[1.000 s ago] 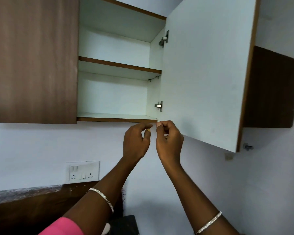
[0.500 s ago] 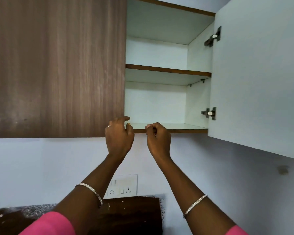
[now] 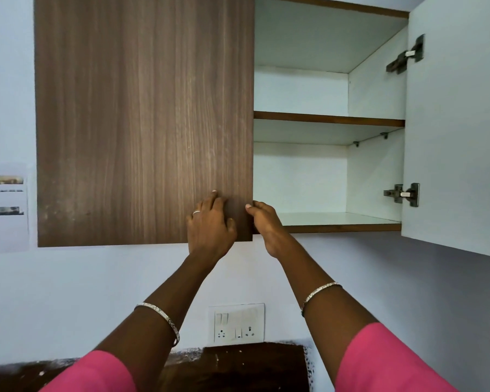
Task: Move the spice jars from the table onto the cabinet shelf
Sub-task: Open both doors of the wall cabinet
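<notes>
The left door [image 3: 142, 120] of the wall cabinet is hanging shut, brown and wood-grained, and serves as the landmark here. The left grip [image 3: 210, 222] is pressing flat on the face of that door near its lower right corner. Its fingers [image 3: 213, 198] are lying straight and spread, holding nothing, and a ring [image 3: 196, 212] is showing on one of them. The right grip [image 3: 263, 222] is sitting at the door's free right edge, just beside the left grip. One fingertip [image 3: 248, 206] is lying over the front of the edge while the hand is curling in behind it, so it is pinching the door's edge. How far the fingers are reaching behind it I cannot tell.

Right of the door the cabinet is standing open. The lower cabinet shelf [image 3: 340, 220] is lying about level with the door's bottom edge, white on top with a brown front strip, and the right grip is covering its left end. The upper cabinet shelf [image 3: 328, 118] is running at about the door's mid height. Further right, the right door [image 3: 458, 123] is standing wide open, its white inner face turned this way, and is hanging on an upper hinge [image 3: 405, 56] and a lower hinge [image 3: 402, 193].

Below the door, a switch plate [image 3: 236, 323] is sitting on the pale wall between the forearms, above a dark brown panel [image 3: 238, 366]. Left of the door, a paper sheet [image 3: 6, 207] is sticking to the wall.
</notes>
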Available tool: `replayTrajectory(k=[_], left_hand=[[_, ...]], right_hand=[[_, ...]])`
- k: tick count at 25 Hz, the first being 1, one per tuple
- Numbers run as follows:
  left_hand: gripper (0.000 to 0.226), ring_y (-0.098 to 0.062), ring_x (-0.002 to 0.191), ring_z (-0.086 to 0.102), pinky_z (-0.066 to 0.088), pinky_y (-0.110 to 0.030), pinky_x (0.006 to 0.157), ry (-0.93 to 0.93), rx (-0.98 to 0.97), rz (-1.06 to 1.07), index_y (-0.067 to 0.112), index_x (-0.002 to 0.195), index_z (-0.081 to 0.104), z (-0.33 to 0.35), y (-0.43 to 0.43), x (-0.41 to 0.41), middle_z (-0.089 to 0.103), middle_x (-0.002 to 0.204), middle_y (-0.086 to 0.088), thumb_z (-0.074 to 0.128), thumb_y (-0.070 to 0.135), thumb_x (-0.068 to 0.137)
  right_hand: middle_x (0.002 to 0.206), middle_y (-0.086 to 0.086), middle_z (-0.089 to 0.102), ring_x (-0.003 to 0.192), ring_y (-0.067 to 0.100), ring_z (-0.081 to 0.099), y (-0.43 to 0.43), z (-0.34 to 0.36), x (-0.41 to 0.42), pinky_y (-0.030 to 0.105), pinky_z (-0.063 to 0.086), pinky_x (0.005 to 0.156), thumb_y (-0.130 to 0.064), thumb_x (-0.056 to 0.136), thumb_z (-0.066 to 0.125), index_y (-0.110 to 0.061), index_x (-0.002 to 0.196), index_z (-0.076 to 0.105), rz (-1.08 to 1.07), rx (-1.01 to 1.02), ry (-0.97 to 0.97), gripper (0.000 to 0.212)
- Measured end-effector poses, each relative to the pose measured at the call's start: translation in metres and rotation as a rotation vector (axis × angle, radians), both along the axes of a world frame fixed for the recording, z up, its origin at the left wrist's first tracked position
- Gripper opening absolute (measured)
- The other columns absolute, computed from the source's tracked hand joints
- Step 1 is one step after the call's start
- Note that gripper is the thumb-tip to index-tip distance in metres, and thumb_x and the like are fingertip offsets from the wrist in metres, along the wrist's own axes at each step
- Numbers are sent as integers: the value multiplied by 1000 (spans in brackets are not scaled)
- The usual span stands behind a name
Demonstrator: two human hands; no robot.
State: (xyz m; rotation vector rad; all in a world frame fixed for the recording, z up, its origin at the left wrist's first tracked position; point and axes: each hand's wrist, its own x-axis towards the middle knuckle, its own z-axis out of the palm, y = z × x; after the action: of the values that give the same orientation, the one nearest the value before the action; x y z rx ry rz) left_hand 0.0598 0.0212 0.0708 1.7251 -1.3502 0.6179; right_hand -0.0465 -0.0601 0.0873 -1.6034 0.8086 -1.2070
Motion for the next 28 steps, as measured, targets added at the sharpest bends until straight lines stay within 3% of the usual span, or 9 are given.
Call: replayTrajectory(k=[1, 3, 7, 10, 13, 16, 21, 28], left_hand=[[54, -30, 142, 41, 35, -51, 115, 9, 9, -5, 15, 146, 47, 0, 3, 1, 36, 161, -6, 56, 26, 94], [55, -30, 143, 40, 34, -51, 116, 26, 12, -10, 15, 147, 46, 0, 11, 0, 35, 161, -6, 57, 27, 94], [55, -29, 142, 40, 35, -49, 115, 24, -27, -21, 16, 146, 47, -2, 39, -12, 37, 159, -5, 57, 29, 94], [54, -29, 140, 43, 38, -50, 113, 37, -74, -16, 17, 145, 48, -4, 70, -25, 42, 156, -5, 59, 31, 94], [53, -28, 136, 47, 40, -50, 112, 47, -120, -19, 17, 144, 49, -6, 109, -40, 49, 151, -4, 58, 34, 94], [50, -25, 130, 53, 41, -48, 111, 60, -138, 3, 19, 142, 52, -7, 148, -51, 54, 146, -2, 55, 39, 96], [45, -25, 127, 55, 41, -48, 106, -1, -147, 73, 24, 138, 58, -14, 226, -60, 60, 140, -1, 53, 43, 97], [35, -24, 117, 62, 49, -48, 101, 30, -251, 118, 23, 123, 68, -4, 318, -49, 70, 127, 0, 55, 42, 97]], right_hand=[[129, 6, 66, 106, 21, 63, 1, 0, 1, 37, 51, 100, -26, 104, 49, -12, 120, 63, -3, 14, -33, 25], [114, 3, 67, 93, 16, 64, 9, -2, 0, 32, 52, 88, -23, 104, 50, -17, 115, 65, -5, 17, -85, 20], [115, 8, 72, 111, 31, 66, 35, -8, -14, 48, 53, 102, -25, 101, 54, -12, 114, 71, -67, -21, -133, 25], [107, 16, 74, 107, 40, 67, 76, -10, -29, 56, 52, 101, -21, 98, 54, -17, 89, 73, -104, -68, -169, 21], [94, 7, 76, 102, 38, 69, 123, -15, -44, 55, 55, 97, -10, 95, 49, -24, 75, 72, -63, -100, -203, 33], [99, 3, 76, 100, 29, 71, 169, -18, -52, 48, 59, 94, -7, 96, 46, -24, 85, 74, -31, -127, -196, 35], [116, 5, 74, 107, 24, 69, 243, -27, -58, 36, 59, 94, -7, 100, 44, -13, 118, 72, 5, -204, -177, 34], [118, 5, 72, 109, 22, 68, 332, -30, -31, 39, 59, 96, -6, 102, 50, -13, 117, 70, 21, -297, -195, 26]])
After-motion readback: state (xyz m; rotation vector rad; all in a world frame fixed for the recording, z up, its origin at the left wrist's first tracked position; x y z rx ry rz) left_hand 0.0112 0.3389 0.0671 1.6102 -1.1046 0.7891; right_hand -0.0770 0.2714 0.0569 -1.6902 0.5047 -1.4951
